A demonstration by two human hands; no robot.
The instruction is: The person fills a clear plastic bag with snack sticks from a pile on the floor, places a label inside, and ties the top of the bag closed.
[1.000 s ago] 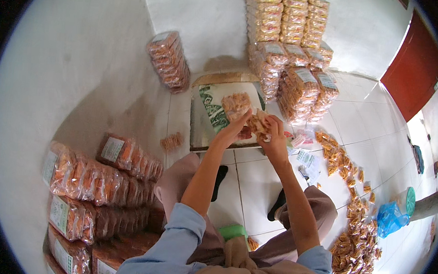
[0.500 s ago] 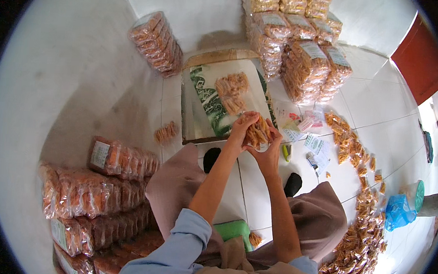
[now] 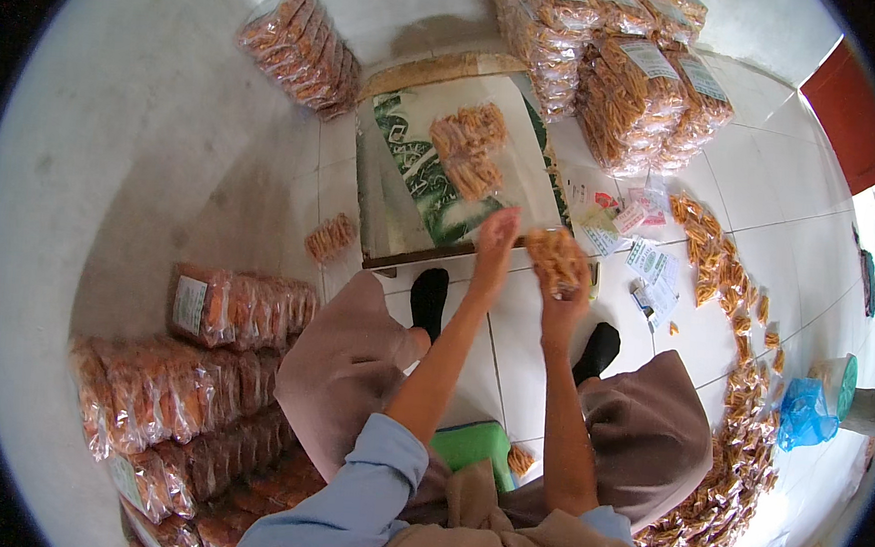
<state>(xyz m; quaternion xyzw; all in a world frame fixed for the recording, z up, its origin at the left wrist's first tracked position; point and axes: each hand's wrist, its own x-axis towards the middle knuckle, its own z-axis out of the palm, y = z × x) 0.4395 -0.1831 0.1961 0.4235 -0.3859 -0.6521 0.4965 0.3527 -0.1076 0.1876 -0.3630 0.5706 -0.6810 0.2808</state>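
My right hand (image 3: 566, 306) grips a clear packet of golden-brown fried snack sticks (image 3: 554, 253), raised near the front edge of a low board (image 3: 384, 200) covered with a green and white sheet. Just left of that packet, my left hand (image 3: 496, 239) is in the air, apart from it, its fingers blurred. A clump of similar packets (image 3: 465, 147) lies on the sheet. Small snack packets (image 3: 708, 245) form a long pile along the floor at my right, and printed papers (image 3: 647, 281) lie beside the board.
Tall stacks of bagged snacks stand by the back wall (image 3: 623, 104) and left corner (image 3: 296, 44); more bags (image 3: 164, 397) are piled at my left. A small bundle (image 3: 330, 237) sits left of the board. A green cushion (image 3: 472, 446), blue bag (image 3: 805, 411) and red door (image 3: 843, 113) are visible.
My hands have separated: the left has come off the packet and risen slightly, while the right carries it a little rightward. The view has shifted, showing the board higher in the picture.
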